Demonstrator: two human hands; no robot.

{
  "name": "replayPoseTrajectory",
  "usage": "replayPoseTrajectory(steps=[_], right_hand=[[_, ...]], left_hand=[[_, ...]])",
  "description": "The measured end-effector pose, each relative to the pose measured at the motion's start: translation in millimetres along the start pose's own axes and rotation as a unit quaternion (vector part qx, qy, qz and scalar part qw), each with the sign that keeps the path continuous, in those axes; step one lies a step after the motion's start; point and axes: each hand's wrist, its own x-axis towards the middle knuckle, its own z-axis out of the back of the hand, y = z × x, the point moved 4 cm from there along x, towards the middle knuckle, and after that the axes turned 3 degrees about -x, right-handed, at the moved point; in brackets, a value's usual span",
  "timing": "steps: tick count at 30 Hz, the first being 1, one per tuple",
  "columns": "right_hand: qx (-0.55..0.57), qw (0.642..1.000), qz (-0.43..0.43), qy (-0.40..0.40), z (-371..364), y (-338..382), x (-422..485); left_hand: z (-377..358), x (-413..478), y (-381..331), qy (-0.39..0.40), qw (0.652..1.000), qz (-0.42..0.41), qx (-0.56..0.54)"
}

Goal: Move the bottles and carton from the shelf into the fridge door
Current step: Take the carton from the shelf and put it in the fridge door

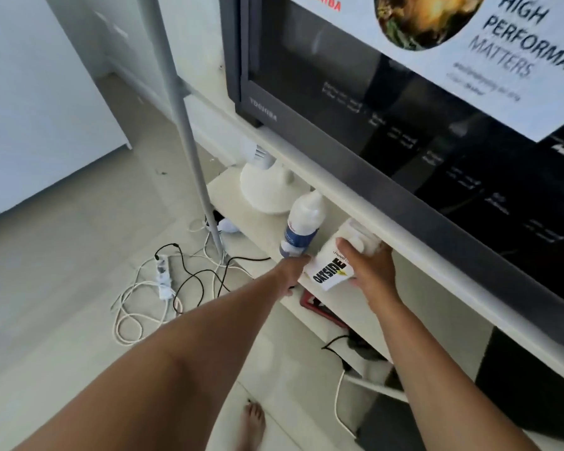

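Left hand (290, 271): reaches to the bottom of the plastic bottle (302, 224), fingers hidden behind the carton edge; cannot tell if it is closed on the bottle or only touching it.
Right hand (370, 266): wrapped on the Oatside carton (332, 266), thumb on the front face near the top, other fingers round the far side.
Bottle: white liquid inside, blue label, stands tilted on the lower shelf (241, 206), just left of the carton.
Carton: white w/ black "OATSIDE" print, tilted, top leaning under the upper shelf edge; bottom at the front edge of the lower shelf.
Fan base (267, 187): white, round, on the same shelf behind the bottle.
Microwave (388, 109): dark Toshiba, on the upper shelf above both things, paper poster on its door.
Floor (62, 271): pale tiles, power strip (163, 276) w/ black & white cables near the grey shelf pole (183, 125).
Foot (251, 424): bare, at the bottom of the view.
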Motion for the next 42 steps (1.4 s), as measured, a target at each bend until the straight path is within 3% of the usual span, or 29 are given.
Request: replayPoseTrajectory(steps=[6,17,31,36,42], right_hand=[[0.084,0.996,-0.015,0.035,21,-26,6],[0.138,0.989,-0.030,-0.050,50,-21,-50],[0.144,0.973,-0.051,-0.176,105,-35,-259],[0.164,0.955,-0.078,-0.236,146,-79,-335],[0.185,0.912,-0.130,-0.343,216,-164,-434]], left_hand=[[-13,21,5,0.043,0.998,0.006,-0.047],[-16,-15,25,0.052,0.998,-0.028,-0.009],[-22,-167,107,0.127,0.976,-0.079,0.161],[-61,-206,155,0.173,0.956,-0.060,0.229],[-154,-249,243,0.252,0.902,-0.043,0.348]])
